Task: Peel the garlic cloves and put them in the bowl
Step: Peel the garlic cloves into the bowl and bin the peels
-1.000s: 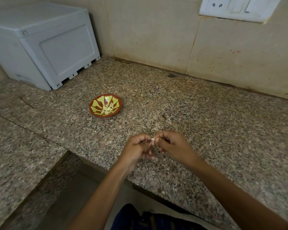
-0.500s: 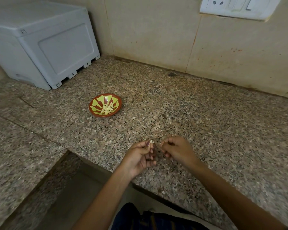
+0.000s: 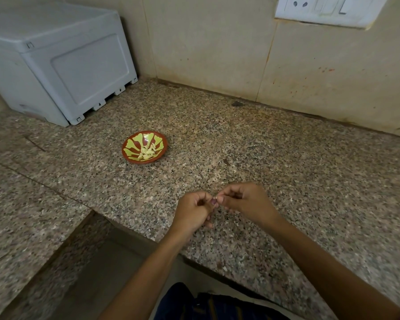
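- I am in the peeling step, I think. Both my hands are close together over the speckled stone counter (image 3: 286, 158), working on one small garlic clove (image 3: 214, 200).
- My left hand (image 3: 194, 210) has its fingers curled in, and its thumb and fingertip pinch the clove.
- My right hand (image 3: 243, 199) is just beside it, fingers curled too, with its fingertips touching the same spot. It looks like it is picking at the skin, but the clove is so small I cannot tell how much skin is on it.
- The clove is right between my two hands, mostly hidden by my fingers. Only a tiny pale bit shows.
- The bowl (image 3: 127, 152) is well away from my hands, up and to the left of my left hand. It is a little red-brown bowl with yellow-green shapes painted inside.
- A small heap of pale peeled cloves (image 3: 147, 152) lies in the middle of it, so I guess a good part of the job is done.
- Next I will need to pull off the last skin with a gentle tug, then reach up and left to drop the clove in.
- It is tiny and could slip from my fingers.
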